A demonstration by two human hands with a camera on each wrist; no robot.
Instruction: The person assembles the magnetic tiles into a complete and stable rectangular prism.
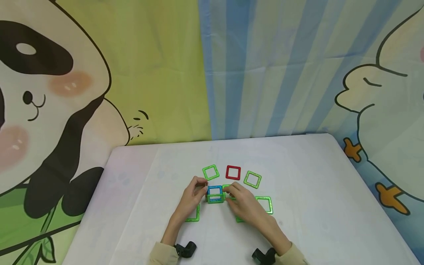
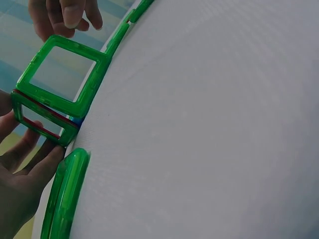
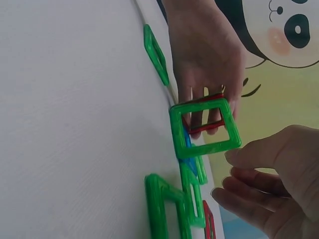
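A small box-like build of magnetic frame tiles stands on the table, with a blue tile and an upright green tile at its front. At its left side is a red tile. My left hand holds that side, thumb and fingers at the tile's edges; its fingers show behind the red tile in the right wrist view. My right hand hovers at the build's right side with loosely bent fingers, a fingertip right at the green tile's corner in the right wrist view.
Behind the build lie a green tile, a red tile and another green tile. More green tiles lie near the left wrist and beyond the right forearm. A printed cartoon curtain hangs behind the white table.
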